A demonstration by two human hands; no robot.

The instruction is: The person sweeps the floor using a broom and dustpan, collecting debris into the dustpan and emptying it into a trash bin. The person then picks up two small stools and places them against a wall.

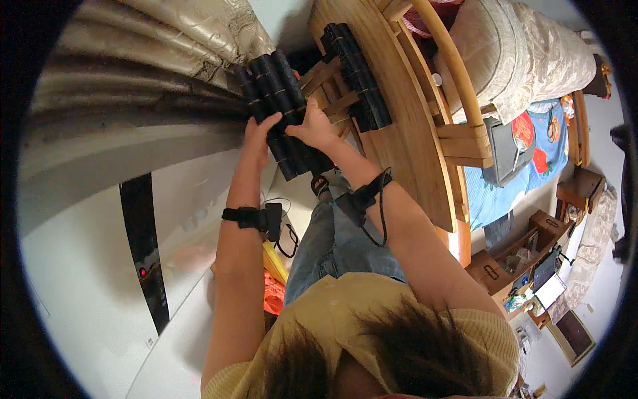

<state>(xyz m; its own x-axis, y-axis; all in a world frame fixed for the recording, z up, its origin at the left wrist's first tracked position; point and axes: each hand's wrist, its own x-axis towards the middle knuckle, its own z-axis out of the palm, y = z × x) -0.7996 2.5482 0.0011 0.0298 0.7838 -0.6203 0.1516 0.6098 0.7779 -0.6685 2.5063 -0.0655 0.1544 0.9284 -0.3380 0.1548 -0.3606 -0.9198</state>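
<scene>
My left hand (pixel 256 137) and my right hand (pixel 315 125) both grip a black bundle of ribbed, tube-like rolls (pixel 273 82), held out in front of me beside the curtain. Thumbs lie on its upper face; the other fingers are mostly hidden beneath or behind it. The bundle is tilted, and thin bands cross its rolls. To its right, a similar black bundle (pixel 356 75) rests on a wooden tabletop (pixel 398 139). Black straps with small devices sit on both forearms.
A pale patterned curtain (pixel 199 60) hangs close on the left, above a white cabinet-like appliance (pixel 89 249) with a red light. A wooden chair (pixel 463 99) stands against the table's right side. Beyond it are a grey case (pixel 503 154) and a blue cloth (pixel 543 134).
</scene>
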